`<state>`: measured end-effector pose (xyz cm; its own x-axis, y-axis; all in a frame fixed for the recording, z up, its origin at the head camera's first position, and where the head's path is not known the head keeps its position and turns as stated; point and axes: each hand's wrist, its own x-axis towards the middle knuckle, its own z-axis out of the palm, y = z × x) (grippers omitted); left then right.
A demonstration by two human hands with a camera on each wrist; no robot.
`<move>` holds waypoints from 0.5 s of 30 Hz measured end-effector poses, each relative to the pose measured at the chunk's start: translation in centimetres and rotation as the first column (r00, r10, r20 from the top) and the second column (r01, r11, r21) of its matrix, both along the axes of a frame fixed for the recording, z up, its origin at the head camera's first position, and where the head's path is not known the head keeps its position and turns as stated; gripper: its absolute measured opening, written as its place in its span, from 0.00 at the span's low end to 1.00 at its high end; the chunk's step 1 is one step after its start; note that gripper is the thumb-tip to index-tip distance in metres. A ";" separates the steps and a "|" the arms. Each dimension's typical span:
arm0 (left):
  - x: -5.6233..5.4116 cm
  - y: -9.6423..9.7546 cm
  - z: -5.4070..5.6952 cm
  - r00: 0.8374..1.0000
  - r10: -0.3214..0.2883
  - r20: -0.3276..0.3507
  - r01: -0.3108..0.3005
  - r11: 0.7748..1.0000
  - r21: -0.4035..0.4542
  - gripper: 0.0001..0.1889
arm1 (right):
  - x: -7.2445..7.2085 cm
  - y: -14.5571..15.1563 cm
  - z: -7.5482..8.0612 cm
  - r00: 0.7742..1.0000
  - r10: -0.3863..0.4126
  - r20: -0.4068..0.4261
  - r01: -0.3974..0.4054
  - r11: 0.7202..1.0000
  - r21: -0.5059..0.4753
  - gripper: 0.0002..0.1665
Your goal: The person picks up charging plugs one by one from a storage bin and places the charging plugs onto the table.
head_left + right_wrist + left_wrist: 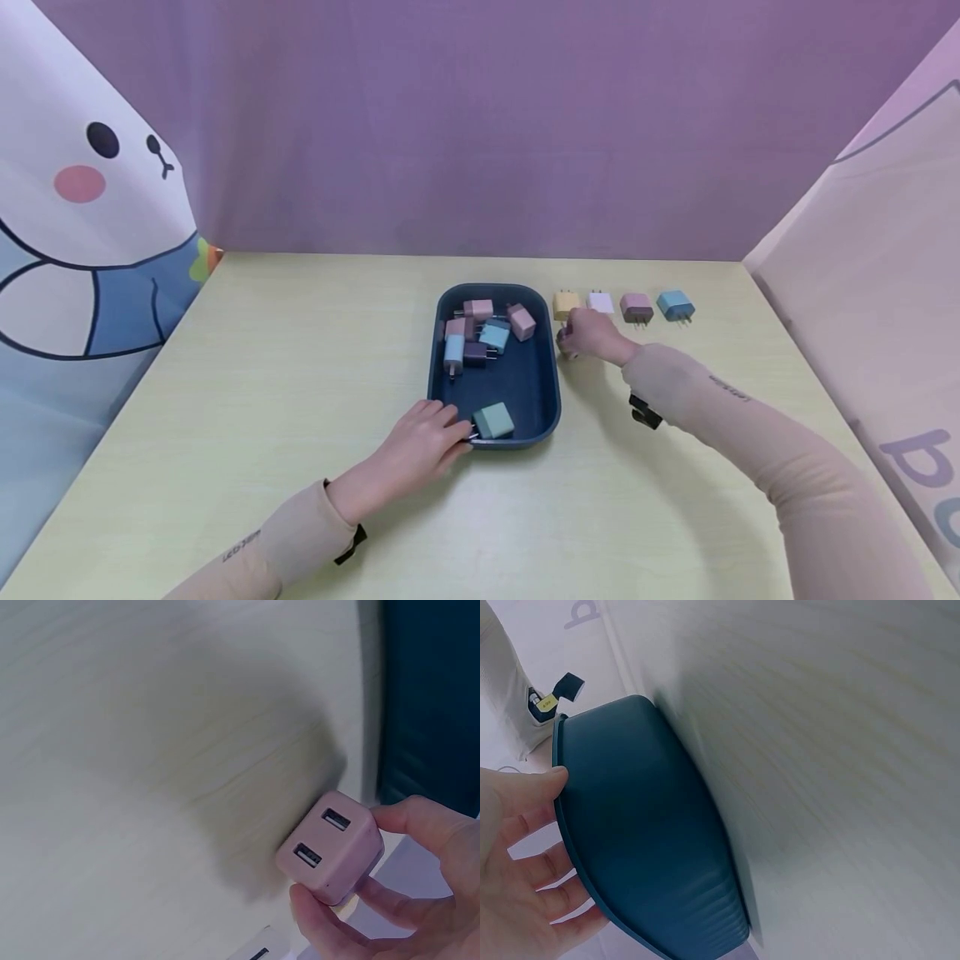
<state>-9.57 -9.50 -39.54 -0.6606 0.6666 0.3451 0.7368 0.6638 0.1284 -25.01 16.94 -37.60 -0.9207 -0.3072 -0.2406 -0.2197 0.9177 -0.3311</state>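
My right hand (596, 336) pinches a pink USB charger (330, 847) between thumb and fingers, just outside the tray's right side. Two USB ports on it face the right wrist camera, close over the table. My left hand (420, 442) grips the dark blue tray (536, 408) at its near left corner. In the left wrist view the thumb presses the rim from outside, with the other fingers behind it. A green charger (493, 421) lies in the tray beside those fingers. Further back inside are several pink, blue and purple chargers, among them a light blue one (453, 350).
Right of the tray, a row of chargers stands along the table's back: yellow (566, 303), white (600, 302), mauve (637, 307) and blue (676, 304). A purple curtain (480, 125) hangs behind the table (315, 350); printed cloths flank both sides.
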 end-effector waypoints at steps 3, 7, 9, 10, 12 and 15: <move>0.0 0.0 0.0 1.000 0.000 0.002 0.000 1.000 -0.002 0.05 | 0.0 0.0 -0.1 1.000 -0.001 0.010 0.001 1.000 0.000 0.11; 0.0 0.0 0.1 1.000 0.002 0.007 -0.001 1.000 -0.005 0.05 | -0.2 -0.2 -0.2 0.999 -0.027 0.042 0.027 1.000 0.005 0.08; 0.0 0.0 0.1 1.000 0.002 0.009 -0.002 1.000 -0.007 0.05 | -0.2 -0.2 -0.2 0.998 -0.036 0.056 0.036 0.999 0.005 0.08; 0.0 0.0 0.1 1.000 0.003 0.009 -0.002 1.000 -0.007 0.05 | -0.2 -0.3 -0.2 0.998 -0.040 0.057 0.039 0.999 0.008 0.08; 0.0 0.0 0.1 1.000 0.002 0.009 -0.002 1.000 -0.006 0.05 | -0.2 -0.3 -0.3 0.998 -0.036 0.059 0.036 0.999 0.008 0.08; 0.0 0.0 0.1 1.000 0.003 0.006 -0.003 1.000 -0.002 0.05 | -0.2 -0.3 -0.2 0.998 -0.031 0.059 0.031 0.999 0.008 0.08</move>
<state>-9.58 -9.46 -39.48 -0.6647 0.6656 0.3395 0.7342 0.6662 0.1313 -25.26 16.61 -37.82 -0.9138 -0.2769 -0.2970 -0.1715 0.9262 -0.3359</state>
